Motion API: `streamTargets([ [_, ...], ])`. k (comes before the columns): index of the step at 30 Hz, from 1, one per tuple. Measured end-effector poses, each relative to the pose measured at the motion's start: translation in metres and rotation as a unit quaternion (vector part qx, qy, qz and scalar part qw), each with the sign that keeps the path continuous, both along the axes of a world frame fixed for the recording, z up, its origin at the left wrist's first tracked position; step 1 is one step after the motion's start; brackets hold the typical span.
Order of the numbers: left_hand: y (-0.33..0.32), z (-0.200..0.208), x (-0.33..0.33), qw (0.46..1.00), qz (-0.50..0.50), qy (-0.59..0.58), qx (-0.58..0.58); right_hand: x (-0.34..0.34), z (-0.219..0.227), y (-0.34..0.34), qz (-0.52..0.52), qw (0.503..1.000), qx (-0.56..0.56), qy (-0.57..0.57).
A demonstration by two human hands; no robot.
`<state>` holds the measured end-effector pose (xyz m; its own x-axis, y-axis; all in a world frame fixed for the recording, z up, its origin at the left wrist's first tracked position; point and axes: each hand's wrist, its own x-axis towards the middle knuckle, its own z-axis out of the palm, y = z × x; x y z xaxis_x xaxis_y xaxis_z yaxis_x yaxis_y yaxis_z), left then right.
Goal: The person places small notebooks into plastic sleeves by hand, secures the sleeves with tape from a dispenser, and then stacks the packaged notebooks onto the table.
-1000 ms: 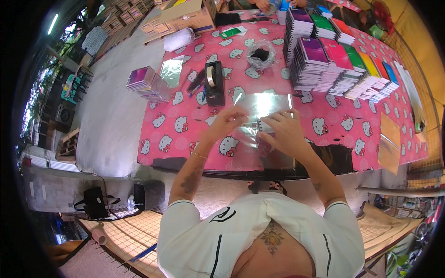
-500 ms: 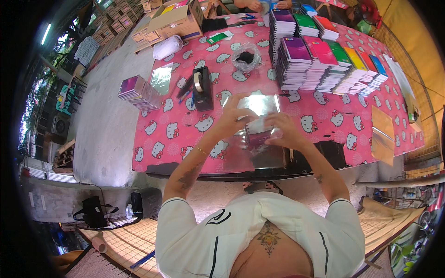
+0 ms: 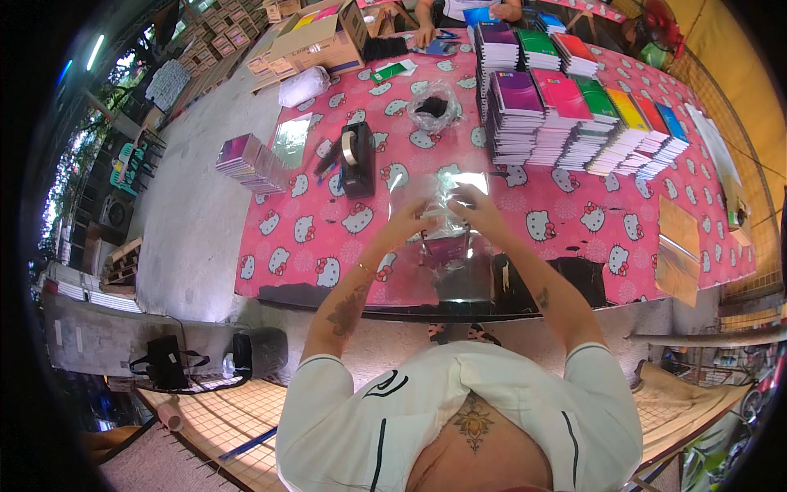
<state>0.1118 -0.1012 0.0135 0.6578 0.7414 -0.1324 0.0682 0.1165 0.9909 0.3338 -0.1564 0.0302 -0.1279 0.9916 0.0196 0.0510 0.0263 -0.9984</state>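
In front of me at the table's near side lies a small purple notebook (image 3: 445,251), partly covered by a shiny clear plastic sheet (image 3: 474,271). My left hand (image 3: 411,220) is at the notebook's upper left, its fingers curled on the plastic. From the right, my right hand (image 3: 477,209) pinches the crinkled film just above the notebook, close to the left fingers. Glare and the fingers hide part of the notebook's upper edge. Left of my hands stands a black tape dispenser (image 3: 357,161) with a roll in it.
Stacked notebooks (image 3: 518,94) in several colours fill the back right. A smaller notebook stack (image 3: 244,160) stands at the left edge. A crumpled clear bag (image 3: 434,107), an open carton (image 3: 321,37) and a brown cardboard piece (image 3: 679,250) lie about. Another person's hand (image 3: 425,35) is across the table.
My hands have come closer together over the notebook, the right moving left and up along the film. Across the table, the other person has reached onto the tabletop.
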Motion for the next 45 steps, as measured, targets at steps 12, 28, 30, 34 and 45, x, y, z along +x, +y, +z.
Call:
streamTargets([
  [12,-0.058,0.044,-0.009,0.791,-0.010,0.193,0.581,0.005,0.023,-0.039,0.059,0.875,0.336,-0.344],
  [28,-0.008,0.036,0.021,0.830,0.113,0.256,0.482,-0.018,0.020,-0.019,-0.098,0.946,0.119,-0.286],
  [30,0.005,0.019,0.011,0.963,0.063,0.165,0.203,-0.007,0.009,-0.017,-0.079,0.994,-0.063,-0.044],
  [34,0.054,-0.024,-0.030,0.914,0.300,0.061,0.266,-0.018,0.008,-0.018,-0.098,0.993,-0.070,0.002],
  [45,0.100,-0.077,-0.114,0.869,0.472,-0.133,-0.063,-0.014,0.014,-0.023,-0.082,0.993,-0.080,-0.034],
])
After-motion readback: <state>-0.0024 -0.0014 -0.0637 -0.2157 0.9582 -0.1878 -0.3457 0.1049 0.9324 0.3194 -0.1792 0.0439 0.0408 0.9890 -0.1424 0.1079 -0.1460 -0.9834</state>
